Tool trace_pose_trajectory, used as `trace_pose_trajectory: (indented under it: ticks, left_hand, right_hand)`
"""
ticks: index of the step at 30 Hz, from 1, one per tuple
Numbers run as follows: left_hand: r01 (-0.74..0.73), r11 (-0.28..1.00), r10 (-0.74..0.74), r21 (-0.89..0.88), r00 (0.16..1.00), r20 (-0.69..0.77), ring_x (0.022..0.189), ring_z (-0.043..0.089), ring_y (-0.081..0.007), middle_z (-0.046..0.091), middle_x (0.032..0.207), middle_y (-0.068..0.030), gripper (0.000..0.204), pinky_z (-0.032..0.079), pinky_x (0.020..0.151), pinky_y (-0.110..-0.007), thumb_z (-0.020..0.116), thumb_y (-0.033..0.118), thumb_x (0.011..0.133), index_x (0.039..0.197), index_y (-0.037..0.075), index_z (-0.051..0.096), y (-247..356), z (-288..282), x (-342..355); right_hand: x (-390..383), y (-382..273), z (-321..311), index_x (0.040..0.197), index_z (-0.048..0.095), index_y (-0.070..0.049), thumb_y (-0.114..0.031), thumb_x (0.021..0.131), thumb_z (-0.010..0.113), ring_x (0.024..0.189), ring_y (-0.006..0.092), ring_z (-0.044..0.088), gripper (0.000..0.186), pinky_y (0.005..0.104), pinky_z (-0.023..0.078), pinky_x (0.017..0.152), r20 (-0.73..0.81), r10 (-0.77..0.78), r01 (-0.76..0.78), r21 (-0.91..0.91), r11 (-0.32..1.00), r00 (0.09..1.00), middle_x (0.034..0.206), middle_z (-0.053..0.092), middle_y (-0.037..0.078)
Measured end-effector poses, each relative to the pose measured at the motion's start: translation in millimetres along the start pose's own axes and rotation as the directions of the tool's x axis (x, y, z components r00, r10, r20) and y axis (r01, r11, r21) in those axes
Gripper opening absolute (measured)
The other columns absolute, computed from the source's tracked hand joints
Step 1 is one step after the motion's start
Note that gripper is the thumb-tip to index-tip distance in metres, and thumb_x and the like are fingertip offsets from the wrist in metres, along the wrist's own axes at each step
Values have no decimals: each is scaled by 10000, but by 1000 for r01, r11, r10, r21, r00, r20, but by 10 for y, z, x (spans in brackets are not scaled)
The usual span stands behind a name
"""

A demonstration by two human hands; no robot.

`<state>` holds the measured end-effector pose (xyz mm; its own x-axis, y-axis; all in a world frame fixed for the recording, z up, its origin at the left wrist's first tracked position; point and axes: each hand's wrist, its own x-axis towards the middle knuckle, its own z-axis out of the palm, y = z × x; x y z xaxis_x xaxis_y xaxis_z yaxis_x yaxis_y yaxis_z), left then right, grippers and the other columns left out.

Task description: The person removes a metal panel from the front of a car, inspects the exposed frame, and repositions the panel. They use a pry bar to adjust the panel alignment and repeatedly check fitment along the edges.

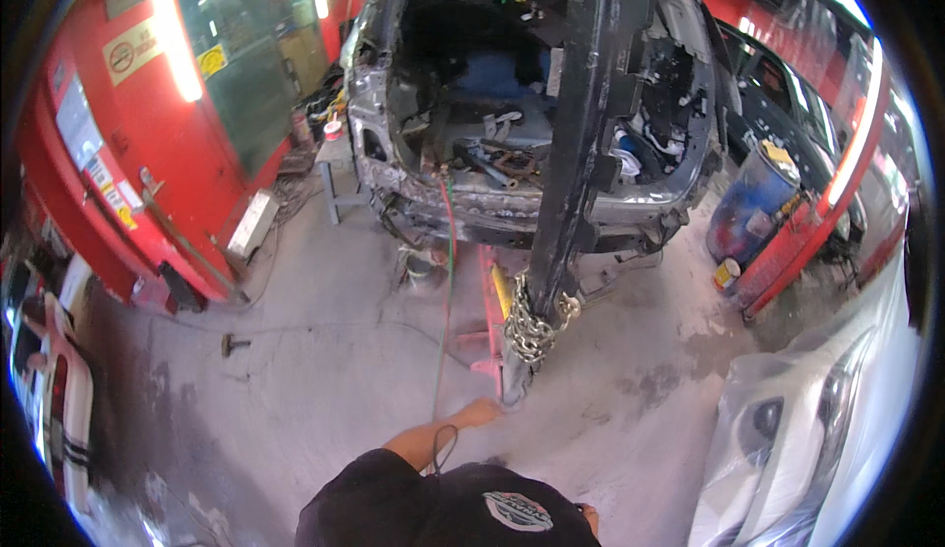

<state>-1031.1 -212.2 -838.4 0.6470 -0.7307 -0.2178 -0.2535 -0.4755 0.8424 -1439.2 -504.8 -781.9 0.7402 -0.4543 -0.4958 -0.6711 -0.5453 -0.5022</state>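
My left hand reaches forward and low, at the foot of a black upright pulling post. Its fingers rest by the post's base, and their grip is too small to make out. A steel chain is wrapped around the lower part of the post. A red floor frame with a yellow cylinder lies just beyond the hand. A thin green hose runs from the stripped car body down to my forearm and loops there. My right hand is out of sight.
A blue drum and a slanted red beam stand at the right. A plastic-covered white car fills the lower right. A hammer lies on the concrete floor at the left, near a red booth wall.
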Motion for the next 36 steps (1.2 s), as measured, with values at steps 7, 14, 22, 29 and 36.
trace_pose_trajectory:
  ticks: [7,14,22,29,36]
  left_hand:
    - [402,723,-333,563,915,-226,740,682,-282,674,783,-187,235,546,577,-429,480,102,822,788,-10,684,-169,588,-1050]
    - [690,531,-799,-491,600,-21,814,678,-269,692,775,-125,226,551,649,-439,592,249,814,822,59,714,629,2011,-2174]
    - [652,599,-759,-464,647,-70,670,656,-225,680,852,-113,316,561,558,-387,586,267,836,1005,21,687,1451,2363,-1979]
    - [742,586,-794,-325,607,-44,661,643,-253,677,882,-149,334,524,494,-362,603,197,859,1119,-12,625,2024,2156,-2067]
    - [524,829,-539,-194,842,-32,651,643,-242,682,895,-161,322,526,499,-352,576,167,894,1158,-15,599,2041,1974,-1983]
  right_hand:
    - [527,350,-1071,1044,679,-15,-173,792,596,891,399,648,309,451,512,822,-49,-175,173,-55,983,983,893,680,236]
    - [919,916,-1505,1147,619,45,-100,847,528,616,238,686,345,345,564,569,47,-258,251,120,961,965,741,693,181]
    - [673,1851,-1331,1165,637,-48,-262,853,547,743,313,705,388,401,551,787,235,-237,279,-163,947,943,787,707,170]
    - [545,1769,-1400,1119,676,-87,-291,846,548,981,394,629,364,466,502,877,134,-198,212,-98,972,971,1056,661,227]
    - [397,1787,-1226,1115,676,-81,-267,836,541,1028,359,627,362,441,494,912,171,-216,241,-143,960,961,1112,658,189]
